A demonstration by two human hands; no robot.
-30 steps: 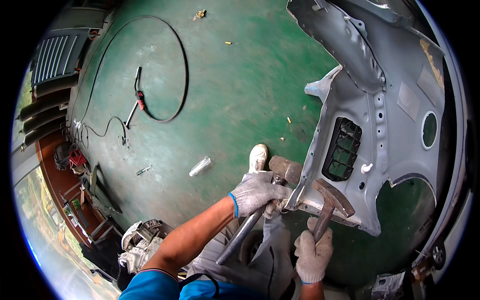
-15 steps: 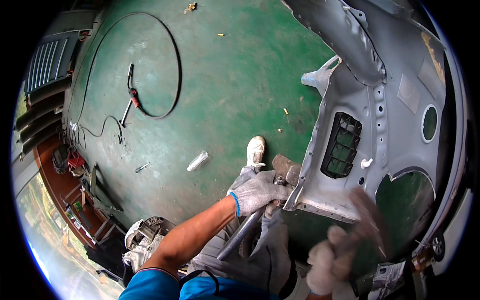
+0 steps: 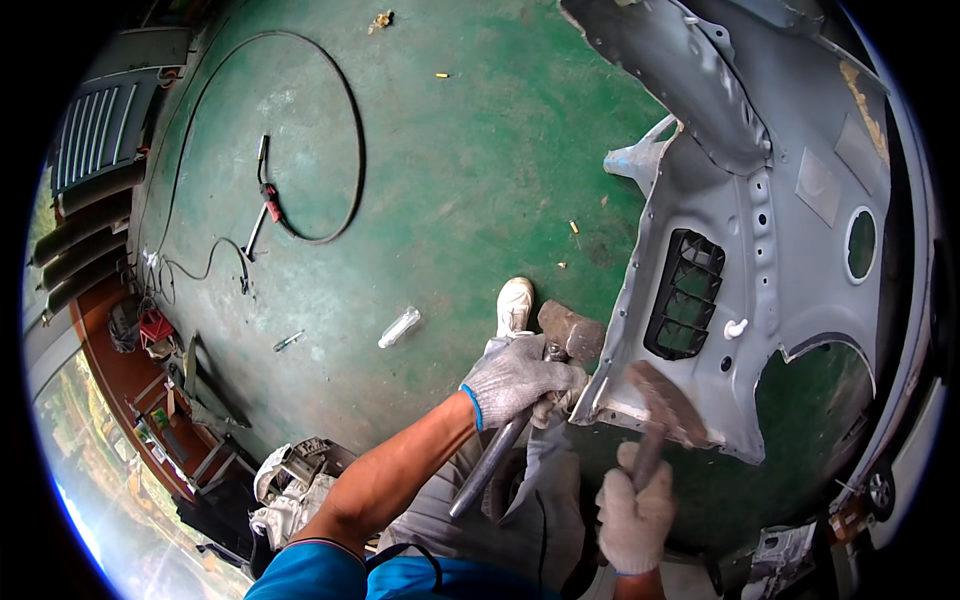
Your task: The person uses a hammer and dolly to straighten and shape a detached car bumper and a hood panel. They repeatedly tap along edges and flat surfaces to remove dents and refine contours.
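no legible lettering or numbers

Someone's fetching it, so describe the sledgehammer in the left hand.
Find the grey car body panel on the right. By its lower-left corner, the gloved left hand grips the sledgehammer. Its blocky head and silvery handle set it apart from the longer-headed hammer in the right hand.

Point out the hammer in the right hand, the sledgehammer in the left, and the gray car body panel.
Hammer [image 3: 667,403], head view: its blurred striking head.
Sledgehammer [image 3: 571,331], head view: its blocky striking head.
Gray car body panel [image 3: 740,272], head view: bare sheet metal.
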